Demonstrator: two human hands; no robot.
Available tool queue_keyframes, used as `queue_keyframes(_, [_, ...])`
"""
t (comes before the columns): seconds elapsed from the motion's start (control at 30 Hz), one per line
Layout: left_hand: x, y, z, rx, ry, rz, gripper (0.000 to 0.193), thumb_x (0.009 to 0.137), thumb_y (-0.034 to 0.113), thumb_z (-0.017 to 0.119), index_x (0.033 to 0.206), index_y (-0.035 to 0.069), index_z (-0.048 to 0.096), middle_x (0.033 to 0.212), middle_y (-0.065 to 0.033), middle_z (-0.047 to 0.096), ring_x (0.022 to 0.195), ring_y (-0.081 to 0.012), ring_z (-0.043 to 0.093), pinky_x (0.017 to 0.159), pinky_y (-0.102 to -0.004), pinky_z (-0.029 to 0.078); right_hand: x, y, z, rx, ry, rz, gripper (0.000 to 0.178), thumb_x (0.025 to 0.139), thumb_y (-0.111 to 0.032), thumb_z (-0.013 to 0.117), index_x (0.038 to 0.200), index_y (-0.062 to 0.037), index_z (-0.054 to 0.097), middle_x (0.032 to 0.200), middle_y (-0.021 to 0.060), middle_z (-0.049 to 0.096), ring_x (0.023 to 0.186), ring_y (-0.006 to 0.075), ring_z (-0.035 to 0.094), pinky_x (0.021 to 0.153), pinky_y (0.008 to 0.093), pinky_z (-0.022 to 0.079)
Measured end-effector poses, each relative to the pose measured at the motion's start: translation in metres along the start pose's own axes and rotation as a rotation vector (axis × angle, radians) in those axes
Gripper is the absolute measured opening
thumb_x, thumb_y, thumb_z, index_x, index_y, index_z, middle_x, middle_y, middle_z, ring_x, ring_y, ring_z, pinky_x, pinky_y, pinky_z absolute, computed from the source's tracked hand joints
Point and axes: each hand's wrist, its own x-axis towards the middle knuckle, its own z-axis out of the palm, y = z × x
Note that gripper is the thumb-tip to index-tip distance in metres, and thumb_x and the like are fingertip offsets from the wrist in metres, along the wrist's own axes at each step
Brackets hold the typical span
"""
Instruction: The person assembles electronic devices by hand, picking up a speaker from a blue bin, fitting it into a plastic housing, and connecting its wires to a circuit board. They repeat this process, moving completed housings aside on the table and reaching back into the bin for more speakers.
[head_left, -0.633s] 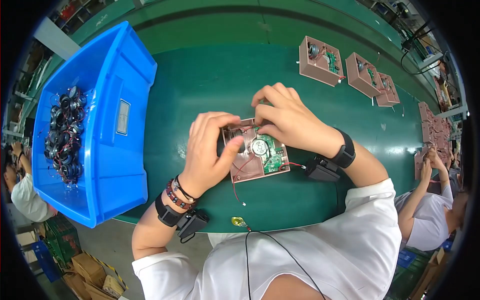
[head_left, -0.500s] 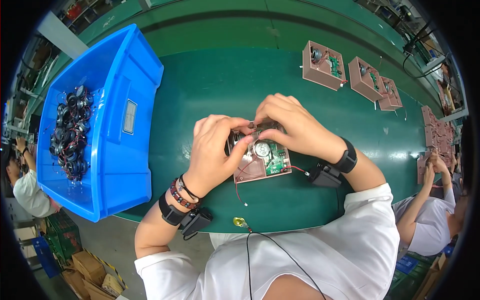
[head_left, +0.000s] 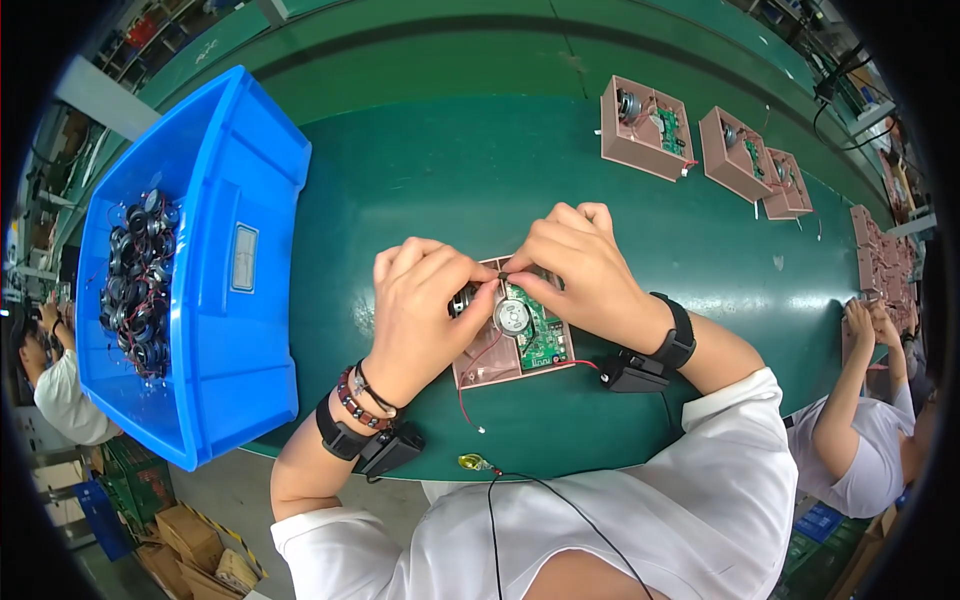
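Observation:
In front of me a pink open box (head_left: 487, 374) rests on the green table, tilted slightly. Inside it are a green circuit board (head_left: 546, 340), a round silver speaker (head_left: 512, 317) and thin red wires. A second, dark speaker (head_left: 461, 300) is partly hidden by my left hand (head_left: 424, 300). Thumb and fingers of that hand pinch a small black piece (head_left: 503, 276) over the box's far side. From the other side my right hand (head_left: 583, 262) pinches the same piece, fingertips nearly meeting. What exactly the piece is, I cannot make out.
A blue bin (head_left: 240, 350) holding many dark speakers (head_left: 142, 285) with wires stands at the left. Several filled pink boxes (head_left: 645, 150) line the far right. At the right edge a co-worker's hands (head_left: 868, 322) work beside stacked pink boxes (head_left: 882, 262). A yellow pendant (head_left: 472, 461) hangs near the table edge.
My fingertips have drawn closer together, and the small black piece between them now shows. The box sits slightly nearer and further left in view, showing more of its far edge; the view itself has shifted.

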Motion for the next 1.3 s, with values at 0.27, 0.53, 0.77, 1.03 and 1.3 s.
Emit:
queue_keyframes(0.27, [-0.001, 0.005, 0.001, 0.085, -0.011, -0.049, 0.010, 0.072, 0.010, 0.072, 0.077, 0.011, 0.064, 0.077, 0.0022, 0.062, 0.084, -0.0196, 0.056, 0.082, -0.0344, 0.035, -0.003, 0.001, 0.005, -0.050, 0.069, -0.054, 0.016, 0.069, -0.012, 0.076, 0.079, -0.0141, 0.064, 0.073, -0.0030, 0.051, 0.076, 0.0159, 0.049, 0.077, 0.0368, 0.027])
queue_keyframes(0.53, [0.003, 0.015, -0.002, 0.242, -0.056, -0.041, 0.011, 0.071, 0.009, 0.071, 0.077, 0.012, 0.063, 0.076, 0.0020, 0.058, 0.085, -0.0186, 0.056, 0.083, -0.0361, 0.034, -0.004, 0.000, 0.009, -0.127, 0.069, -0.080, 0.014, 0.069, -0.013, 0.075, 0.076, -0.0146, 0.063, 0.073, -0.0026, 0.049, 0.075, 0.0164, 0.048, 0.076, 0.0370, 0.028])
queue_keyframes(0.77, [0.005, 0.018, -0.002, 0.309, -0.084, -0.021, 0.010, 0.073, 0.010, 0.069, 0.078, 0.014, 0.061, 0.076, 0.0005, 0.053, 0.081, -0.0180, 0.055, 0.084, -0.0400, 0.035, -0.003, -0.005, 0.010, -0.187, 0.016, -0.107, 0.013, 0.071, -0.012, 0.073, 0.078, -0.0134, 0.062, 0.073, -0.0012, 0.049, 0.074, 0.0176, 0.049, 0.076, 0.0390, 0.030])
queue_keyframes(1.03, [-0.001, 0.010, -0.004, 0.187, -0.039, 0.060, 0.008, 0.077, 0.008, 0.067, 0.083, 0.010, 0.062, 0.081, -0.0014, 0.057, 0.084, -0.0195, 0.055, 0.085, -0.0364, 0.035, 0.002, -0.010, -0.014, -0.153, -0.036, -0.131, 0.012, 0.074, -0.013, 0.071, 0.080, -0.0119, 0.060, 0.075, -0.0008, 0.052, 0.078, 0.0176, 0.052, 0.082, 0.0416, 0.032])
queue_keyframes(1.3, [-0.002, -0.012, 0.001, -0.139, 0.313, 0.020, 0.011, 0.083, 0.005, 0.062, 0.094, 0.006, 0.060, 0.094, -0.0104, 0.057, 0.092, -0.0247, 0.055, 0.086, -0.0364, 0.038, -0.034, -0.075, -0.025, -0.326, -0.085, -0.170, 0.018, 0.073, -0.021, 0.070, 0.083, -0.0121, 0.058, 0.087, 0.0019, 0.054, 0.086, 0.0188, 0.055, 0.082, 0.0425, 0.038])
